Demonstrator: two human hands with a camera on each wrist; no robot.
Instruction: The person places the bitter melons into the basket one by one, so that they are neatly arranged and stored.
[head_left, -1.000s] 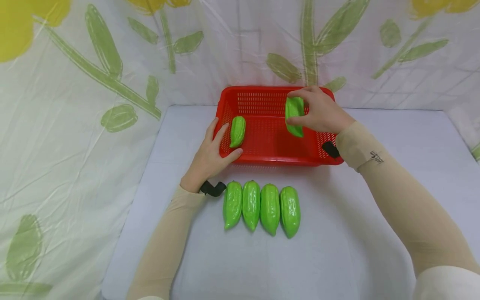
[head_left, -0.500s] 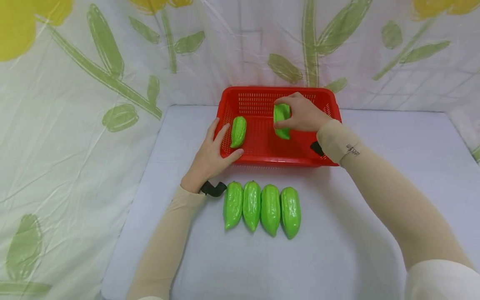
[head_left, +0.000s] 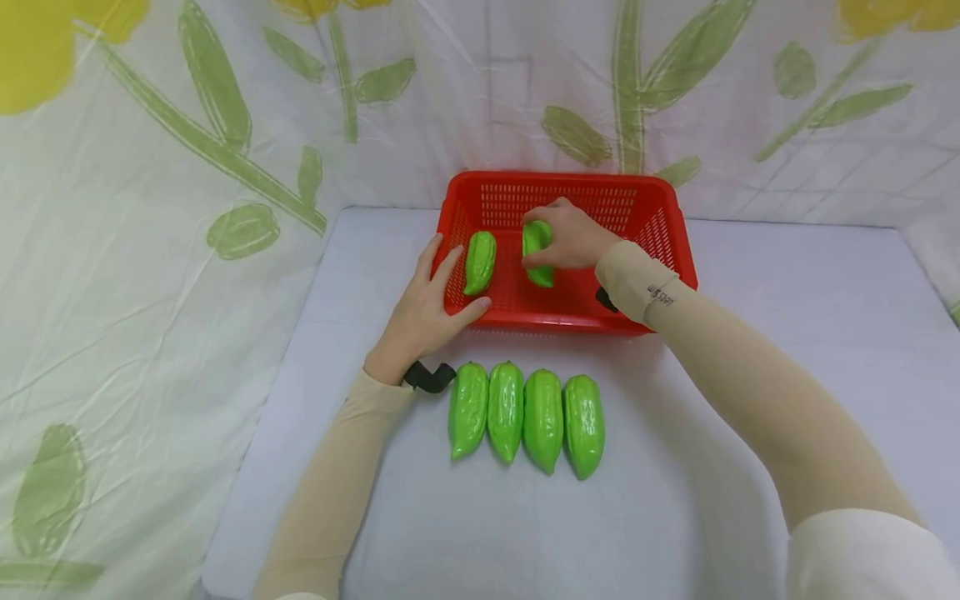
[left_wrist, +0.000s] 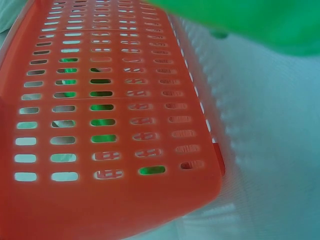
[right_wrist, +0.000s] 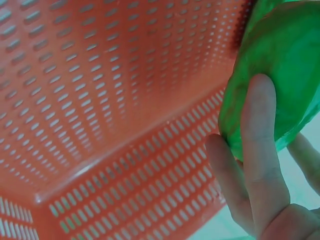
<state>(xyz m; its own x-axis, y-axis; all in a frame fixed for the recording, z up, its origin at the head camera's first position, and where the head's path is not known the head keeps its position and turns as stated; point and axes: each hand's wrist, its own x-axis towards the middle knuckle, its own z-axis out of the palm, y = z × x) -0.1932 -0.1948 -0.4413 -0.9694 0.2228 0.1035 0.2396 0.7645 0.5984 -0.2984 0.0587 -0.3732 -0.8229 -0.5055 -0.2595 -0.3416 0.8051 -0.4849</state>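
Four glossy, ribbed green fruits [head_left: 542, 421] lay side by side on the white tabletop [head_left: 675, 500], at the lower middle of the head view, and a fifth fruit [head_left: 480, 262] lay inside the left end of the red slotted basket [head_left: 540, 320] above them. A sixth, the held fruit [head_left: 535, 240], was within the basket's walls near the middle of the frame; whether it touched the basket floor could not be told.

The likeliest mishap was a slip, since the skin looked smooth and the fingers held it at few points. Carried too far left, it might have bumped the fifth fruit. The black wrist device [head_left: 430, 377], just beside the row's leftmost fruit, could have nudged that one out of line if the left arm drew back carelessly.

The right hand [head_left: 572, 237] was partly closed, pinching the held fruit between thumb and fingers. The left hand [head_left: 423, 308] was spread wide at the basket's near left corner, thumb at the front rim, gripping no fruit; how firmly it pressed could not be judged.
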